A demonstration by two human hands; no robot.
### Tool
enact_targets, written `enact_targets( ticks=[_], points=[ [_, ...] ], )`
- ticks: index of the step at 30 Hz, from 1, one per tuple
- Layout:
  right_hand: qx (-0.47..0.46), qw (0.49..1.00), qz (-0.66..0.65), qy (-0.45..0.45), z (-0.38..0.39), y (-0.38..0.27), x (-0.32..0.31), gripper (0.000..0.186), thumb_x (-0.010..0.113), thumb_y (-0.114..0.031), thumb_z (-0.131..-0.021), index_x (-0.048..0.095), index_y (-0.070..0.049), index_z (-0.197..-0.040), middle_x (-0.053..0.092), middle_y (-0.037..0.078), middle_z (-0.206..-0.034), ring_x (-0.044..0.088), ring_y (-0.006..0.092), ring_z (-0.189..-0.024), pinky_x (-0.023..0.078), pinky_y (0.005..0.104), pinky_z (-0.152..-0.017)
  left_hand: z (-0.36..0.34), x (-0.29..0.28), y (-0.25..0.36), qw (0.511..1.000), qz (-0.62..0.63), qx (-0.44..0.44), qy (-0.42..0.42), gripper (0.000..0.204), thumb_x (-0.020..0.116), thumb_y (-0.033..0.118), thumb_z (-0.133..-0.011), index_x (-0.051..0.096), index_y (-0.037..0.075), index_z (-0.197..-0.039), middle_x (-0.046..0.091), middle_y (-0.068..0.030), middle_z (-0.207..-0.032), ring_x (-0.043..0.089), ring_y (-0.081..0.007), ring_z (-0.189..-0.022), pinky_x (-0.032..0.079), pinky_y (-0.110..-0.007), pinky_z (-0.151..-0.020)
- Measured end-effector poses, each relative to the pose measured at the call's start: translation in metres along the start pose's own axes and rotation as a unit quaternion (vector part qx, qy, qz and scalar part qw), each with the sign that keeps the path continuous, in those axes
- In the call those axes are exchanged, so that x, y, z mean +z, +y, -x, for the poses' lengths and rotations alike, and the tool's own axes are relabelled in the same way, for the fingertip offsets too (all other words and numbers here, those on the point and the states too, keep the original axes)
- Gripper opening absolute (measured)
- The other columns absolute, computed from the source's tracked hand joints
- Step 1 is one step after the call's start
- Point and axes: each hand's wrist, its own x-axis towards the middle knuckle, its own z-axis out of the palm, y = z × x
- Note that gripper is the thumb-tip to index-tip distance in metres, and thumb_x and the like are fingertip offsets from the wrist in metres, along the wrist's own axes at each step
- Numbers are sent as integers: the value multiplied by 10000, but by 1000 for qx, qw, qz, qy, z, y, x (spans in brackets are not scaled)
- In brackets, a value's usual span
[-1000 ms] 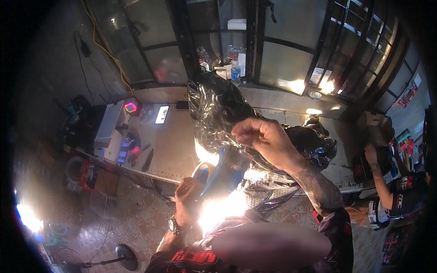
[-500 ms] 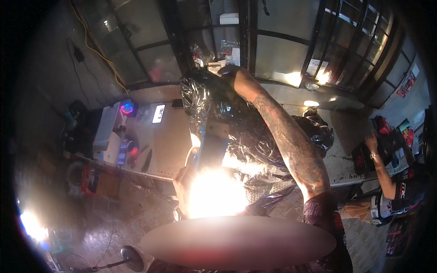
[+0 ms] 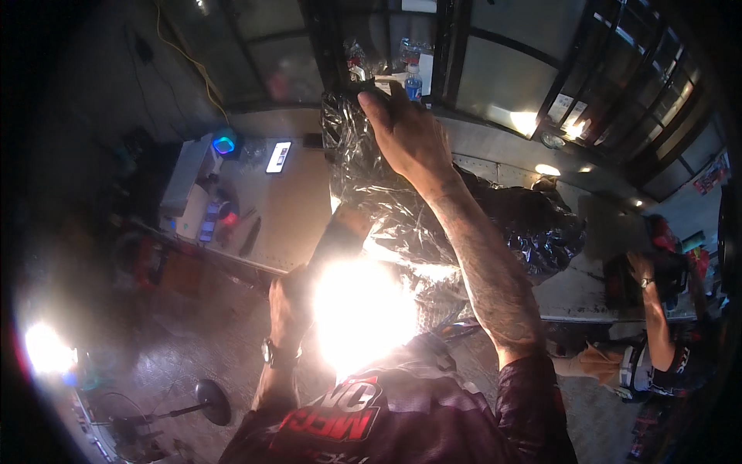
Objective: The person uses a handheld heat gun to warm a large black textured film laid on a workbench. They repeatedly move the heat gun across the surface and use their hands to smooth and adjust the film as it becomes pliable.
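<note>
A large bundle of crinkled, shiny black plastic wrap lies on the workbench in front of me. My right hand reaches to the bundle's far end, where thumb and fingers close on the plastic edge. At the near side, my left hand is beside a dark, brownish flat strip that runs up against the wrap. I cannot make out what the strip is. A strong white glare hides the left fingers and the near part of the bundle. Bubble-textured wrap shows faintly past the glare.
On the workbench are a lit phone, a blue-glowing device and an open box at left. More black plastic lies at right. A bottle stands at the back. Another person's hand works far right.
My right hand has turned over at the bundle's far end, its back now showing. My left hand has moved nearer and left. The view has shifted, and the black plastic spreads farther right.
</note>
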Motion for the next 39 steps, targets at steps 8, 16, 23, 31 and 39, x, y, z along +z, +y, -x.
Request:
enact_targets(
  ticks=[8, 16, 23, 31, 39],
  points=[
    [2, 1000, -25, -19, 6, -9, -6, 558, 404, -570, -1000, 656, -106, -1179, 699, 225, -1047, 648, 435, -1040, 515, 528, -864, 12, -27, -15, 993, -104, -27, -50, 481, 600, 448, -949, 655, -11, -816, 541, -175, -593, 553, -289, -531, 428, -447, -553],
    [-67, 997, 3, 45, 8, -3, -4, 576, 448, -591, -982, 583, -52, -1132, 686, 271, -900, 680, 477, -824, 551, 557, -739, -86, -59, -16, 933, -170, 197, -247, 263, 504, 253, -1036, 647, 125, -1216, 641, -148, -760, 625, -259, -629, 499, -355, -618],
    [-127, 987, 9, 103, 4, 8, 12, 515, 518, -567, -965, 632, -70, -1038, 680, 225, -759, 694, 422, -699, 560, 524, -602, -137, -66, 34, 912, -132, -74, -380, 478, 480, 495, -1012, 734, 93, -964, 599, -42, -624, 549, -119, -571, 455, -309, -599],
    [-38, 999, 14, 23, 5, 0, -7, 500, 450, -559, -993, 668, -139, -1156, 714, 204, -1002, 663, 443, -967, 528, 524, -854, -118, -50, -1, 903, -205, 60, -373, 432, 620, 469, -919, 703, 45, -912, 610, -41, -671, 544, -91, -648, 452, -315, -609],
    [-330, 912, 208, 128, 49, -12, 3, 514, 562, -312, -973, 504, -45, -1408, 419, 184, -1498, 398, 285, -1396, 358, 459, -1120, 24, -63, -110, 985, -6, -40, -168, 423, 817, 388, -806, 664, 20, -949, 619, -38, -750, 534, -54, -749, 455, -315, -627]
  ],
)
